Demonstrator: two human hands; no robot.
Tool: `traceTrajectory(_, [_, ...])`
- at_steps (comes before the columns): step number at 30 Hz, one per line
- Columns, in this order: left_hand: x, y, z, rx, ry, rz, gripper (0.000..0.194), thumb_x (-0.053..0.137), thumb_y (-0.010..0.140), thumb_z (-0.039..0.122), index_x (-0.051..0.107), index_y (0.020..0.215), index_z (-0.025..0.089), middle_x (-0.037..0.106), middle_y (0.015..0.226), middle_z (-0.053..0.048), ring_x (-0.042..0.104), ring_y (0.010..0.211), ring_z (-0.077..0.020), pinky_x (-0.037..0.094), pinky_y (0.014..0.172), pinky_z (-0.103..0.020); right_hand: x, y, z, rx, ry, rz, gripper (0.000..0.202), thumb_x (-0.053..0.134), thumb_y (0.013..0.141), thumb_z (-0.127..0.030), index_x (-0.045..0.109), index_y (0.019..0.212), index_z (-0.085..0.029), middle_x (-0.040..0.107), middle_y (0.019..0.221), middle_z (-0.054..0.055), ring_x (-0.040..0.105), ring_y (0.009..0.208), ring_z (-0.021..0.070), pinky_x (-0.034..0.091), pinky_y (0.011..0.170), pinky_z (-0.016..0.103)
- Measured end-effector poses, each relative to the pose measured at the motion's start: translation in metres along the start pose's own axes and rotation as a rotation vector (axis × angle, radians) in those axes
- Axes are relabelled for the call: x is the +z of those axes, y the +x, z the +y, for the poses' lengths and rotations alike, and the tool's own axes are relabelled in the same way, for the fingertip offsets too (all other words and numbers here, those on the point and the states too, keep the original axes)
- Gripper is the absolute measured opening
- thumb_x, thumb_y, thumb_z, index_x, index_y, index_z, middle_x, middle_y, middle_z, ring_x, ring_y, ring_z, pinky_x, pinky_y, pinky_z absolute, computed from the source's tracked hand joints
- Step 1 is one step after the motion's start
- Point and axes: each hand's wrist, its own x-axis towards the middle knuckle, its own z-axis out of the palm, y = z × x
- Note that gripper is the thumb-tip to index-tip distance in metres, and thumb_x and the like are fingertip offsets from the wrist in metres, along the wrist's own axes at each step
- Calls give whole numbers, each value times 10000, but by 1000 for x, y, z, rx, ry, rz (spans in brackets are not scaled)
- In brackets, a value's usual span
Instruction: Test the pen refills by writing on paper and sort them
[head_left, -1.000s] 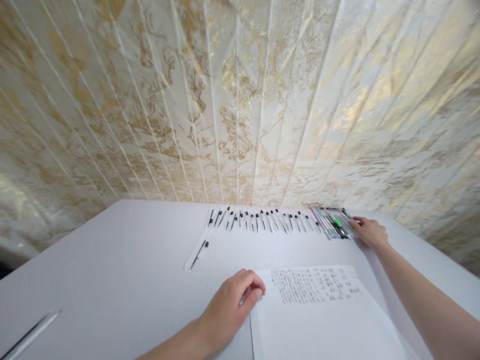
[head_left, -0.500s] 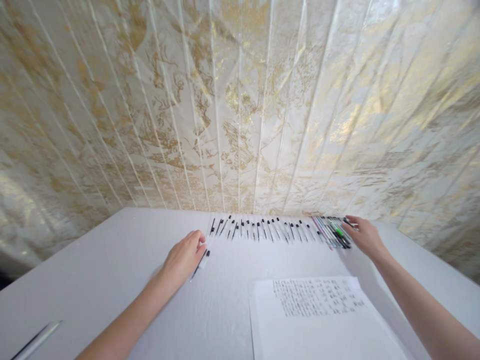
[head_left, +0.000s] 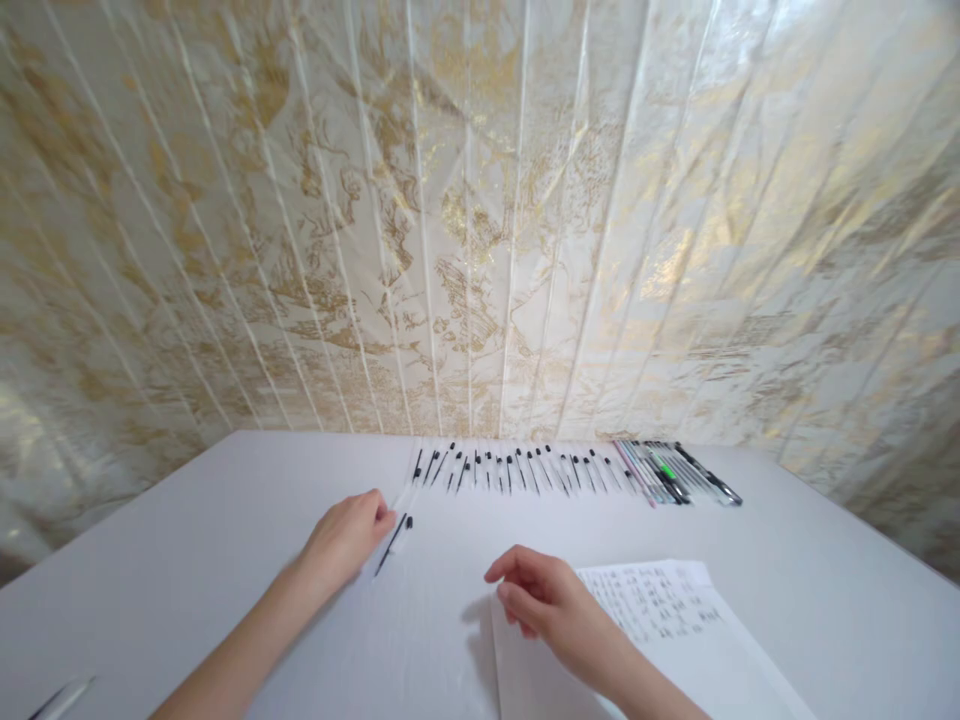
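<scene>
My left hand (head_left: 349, 535) rests on the white table with its fingers curled in; whatever they may grip is hidden. Just right of its fingertips lies a dark pen refill (head_left: 390, 545), with a small black-ended clear piece (head_left: 407, 530) beside it. Over the left edge of the handwritten sheet (head_left: 660, 600) hovers my right hand (head_left: 536, 605), its fingers loosely bent and apart, with nothing seen in them. Farther back stretches a row of refills and black-capped clear pen parts (head_left: 517, 470). At that row's right end, several whole pens (head_left: 660, 472) lie side by side.
The white table (head_left: 187, 530) ends against a gold-patterned white curtain (head_left: 465, 250) behind the row. A pen-like item (head_left: 67, 695), partly cut off, lies at the near left corner.
My right hand has left the pens at the far right and come toward me, over the paper. A black pen now lies where it was. My left hand stays beside the refill.
</scene>
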Motion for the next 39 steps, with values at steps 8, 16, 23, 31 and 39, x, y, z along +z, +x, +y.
traceTrajectory(8, [5, -49, 65, 232, -369, -159, 161, 482, 787, 328, 543, 699, 207, 585, 615, 34, 520, 580, -135, 315, 531, -212, 23, 5, 11, -21, 539, -57, 387, 625, 783, -531, 561, 854, -156, 557, 645, -24, 449, 448, 64, 369, 419, 191])
traceTrajectory(16, [24, -69, 79, 289, -397, -218, 156, 472, 779, 294, 549, 669, 214, 617, 632, 19, 532, 575, -146, 310, 534, -224, 29, 2, 19, -53, 550, -29, 433, 646, 749, -576, 439, 757, -196, 525, 535, -65, 429, 357, 59, 332, 303, 148])
traceTrajectory(23, [6, -51, 59, 327, -309, -158, 255, 483, 846, 413, 579, 705, 223, 657, 690, 9, 577, 642, -171, 321, 581, -244, 27, 2, 18, -25, 587, 44, 413, 590, 804, -569, 445, 722, -191, 476, 482, -82, 321, 319, 27, 313, 309, 140])
traceTrajectory(31, [-8, -14, 4, 25, 171, -124, 195, 430, 810, 159, 618, 782, 201, 716, 825, -75, 650, 762, -255, 316, 577, -277, 26, 3, 21, -57, 642, 78, 436, 479, 876, -575, 439, 694, -181, 519, 536, -52, 323, 322, 23, 275, 313, 149])
traceTrajectory(39, [6, -13, 8, 51, 196, -144, 195, 443, 824, 222, 633, 825, 178, 719, 861, -115, 661, 802, -290, 382, 626, -311, 27, 3, 22, -83, 621, 22, 371, 466, 900, -539, 405, 777, -194, 617, 586, -32, 381, 276, 21, 224, 288, 128])
